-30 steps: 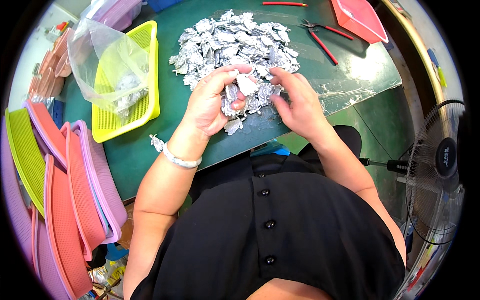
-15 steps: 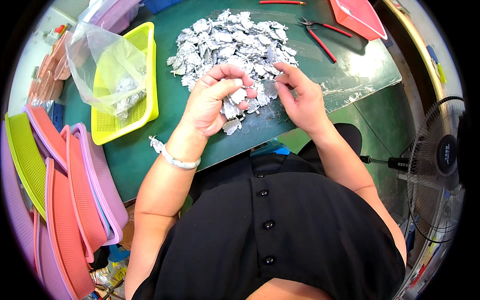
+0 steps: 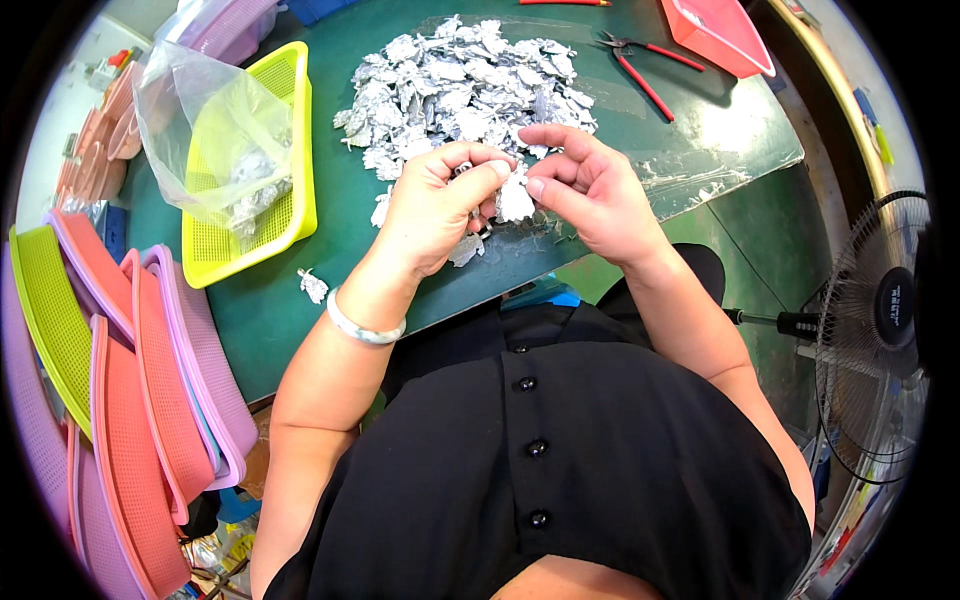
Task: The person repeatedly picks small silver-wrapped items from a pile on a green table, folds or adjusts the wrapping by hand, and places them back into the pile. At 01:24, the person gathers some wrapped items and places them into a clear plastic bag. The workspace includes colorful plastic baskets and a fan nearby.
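- Silver foil piece sits just above the middle of the frame, pinched between both hands; its long axis runs roughly up and down the picture, the narrower end toward the lower edge.
- Left hand is curled, thumb and forefinger closed on the left edge of the foil piece, with a few more small scraps tucked under its fingers.
- Right hand grips the right edge of the same piece with thumb and forefinger; its other fingers are loosely spread above, toward the pile.
- Both hands nearly touch each other, with the foil piece between the fingertips.
- Heap of silver foil scraps lies on the green table directly above the hands, its near edge just beside the knuckles.
- One loose scrap lies apart, left of the left wrist, which wears a pale bangle.
- Yellow mesh tray at upper left holds a clear plastic bag with more scraps inside.
- Red-handled pliers and a red tray lie at the upper right of the table, well apart from the hands.
- Stacked pink, orange and green mesh trays fill the left edge; a fan stands at right.
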Demonstrator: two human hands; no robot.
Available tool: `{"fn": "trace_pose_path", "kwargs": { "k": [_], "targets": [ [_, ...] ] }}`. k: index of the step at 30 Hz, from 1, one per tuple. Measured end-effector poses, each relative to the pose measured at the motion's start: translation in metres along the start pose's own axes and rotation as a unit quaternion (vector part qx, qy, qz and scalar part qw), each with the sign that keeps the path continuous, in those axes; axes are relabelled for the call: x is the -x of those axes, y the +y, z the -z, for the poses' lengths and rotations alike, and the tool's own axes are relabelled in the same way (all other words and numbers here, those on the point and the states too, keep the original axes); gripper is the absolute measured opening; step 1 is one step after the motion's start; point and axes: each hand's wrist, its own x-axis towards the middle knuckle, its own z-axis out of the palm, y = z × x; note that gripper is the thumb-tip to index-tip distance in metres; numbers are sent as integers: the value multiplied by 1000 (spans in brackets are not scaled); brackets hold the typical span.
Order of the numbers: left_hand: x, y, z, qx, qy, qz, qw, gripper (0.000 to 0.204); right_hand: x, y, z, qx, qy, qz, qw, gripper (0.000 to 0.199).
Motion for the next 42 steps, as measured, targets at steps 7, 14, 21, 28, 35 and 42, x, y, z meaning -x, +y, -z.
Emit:
{"fn": "trace_pose_path", "kwargs": {
  "k": [7,14,21,28,35,42],
  "targets": [
    [-1,1,1,33,11,10,999,11,1,5,2,-171,-59,-110,977,37],
    [-2,-2,4,54,-9,-14,998,13,3,4,1,-223,-96,-127,962,42],
    [-4,-5,6,99,-18,-29,995,15,3,4,-5,-218,-77,-123,965,45],
    [-4,-7,7,87,-33,-56,994,17,3,2,-7,-221,-51,-114,967,46],
    [-4,-3,3,90,-32,-48,994,19,0,6,-9,-205,5,-72,976,44],
    [-3,0,3,140,-24,-12,990,19,2,6,-11,-153,33,-30,987,42]
  ]
}}
